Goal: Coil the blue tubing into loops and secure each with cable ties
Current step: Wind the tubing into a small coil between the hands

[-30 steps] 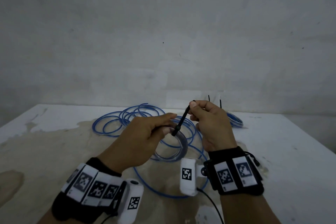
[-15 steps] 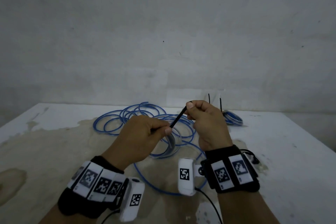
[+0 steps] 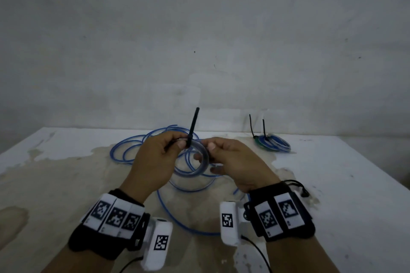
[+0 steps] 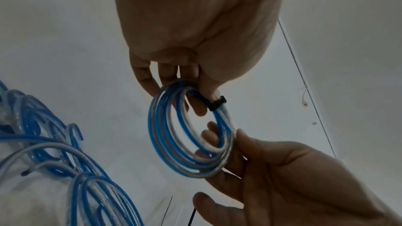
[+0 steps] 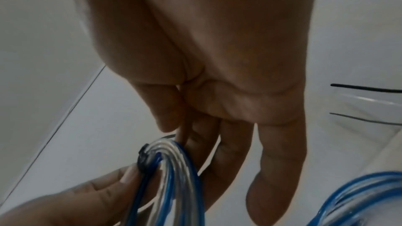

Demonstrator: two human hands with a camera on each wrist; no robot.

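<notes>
- The coil (image 3: 200,162) of blue and clear tubing, banded by a black cable tie (image 3: 192,127), hangs above the surface (image 3: 343,184).
- The left hand (image 3: 155,162) pinches it at the tie; the right hand (image 3: 235,162) pinches its opposite side.
- Since half a second ago, the right hand has let go of the tie's tail, which now stands upright.

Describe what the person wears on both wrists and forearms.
Each wrist carries a black wristband, left and right, faced with white panels printed with black square codes. A white camera block with its own code sits inside each wrist, trailing a thin black cable. No sleeves; hands bare.

Glossy plastic tubing (image 4: 191,131) — matt (stained) table (image 3: 355,184).
</notes>
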